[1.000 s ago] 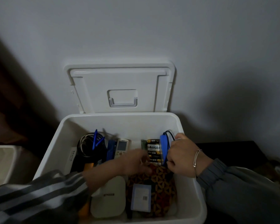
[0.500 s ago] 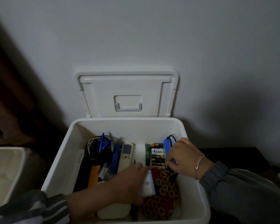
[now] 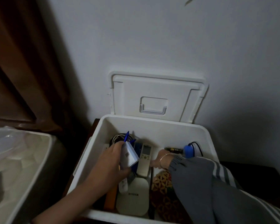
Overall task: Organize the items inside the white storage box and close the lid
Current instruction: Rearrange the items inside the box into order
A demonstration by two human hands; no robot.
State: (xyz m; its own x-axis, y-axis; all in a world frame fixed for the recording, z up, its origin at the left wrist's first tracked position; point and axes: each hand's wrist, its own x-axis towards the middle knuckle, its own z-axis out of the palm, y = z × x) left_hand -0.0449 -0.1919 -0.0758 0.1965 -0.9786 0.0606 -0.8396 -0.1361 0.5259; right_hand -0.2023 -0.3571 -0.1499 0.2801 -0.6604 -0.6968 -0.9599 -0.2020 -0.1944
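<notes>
The white storage box (image 3: pixel 90 147) stands open, its lid (image 3: pixel 153 96) leaning upright against the wall. My left hand (image 3: pixel 113 160) grips a small white card with a blue edge (image 3: pixel 129 156), lifted over the box's left side. My right hand (image 3: pixel 160 160) reaches down into the middle beside the white remote (image 3: pixel 145 157); its fingers are hidden. Inside lie coiled cables with blue pens (image 3: pixel 121 138), batteries (image 3: pixel 173 149), a blue device with a black cord (image 3: pixel 188 150), a white rounded device (image 3: pixel 132 199) and a patterned pouch (image 3: pixel 162 188).
A pale bin lined with a plastic bag (image 3: pixel 23 162) stands left of the box. A dark brown curtain (image 3: pixel 23 62) hangs behind it. The box sits on a dark surface (image 3: pixel 255 178) against the grey wall.
My left hand has lifted the white card from the pouch and carried it to the left. My right hand left the blue device and moved to the middle, next to the remote.
</notes>
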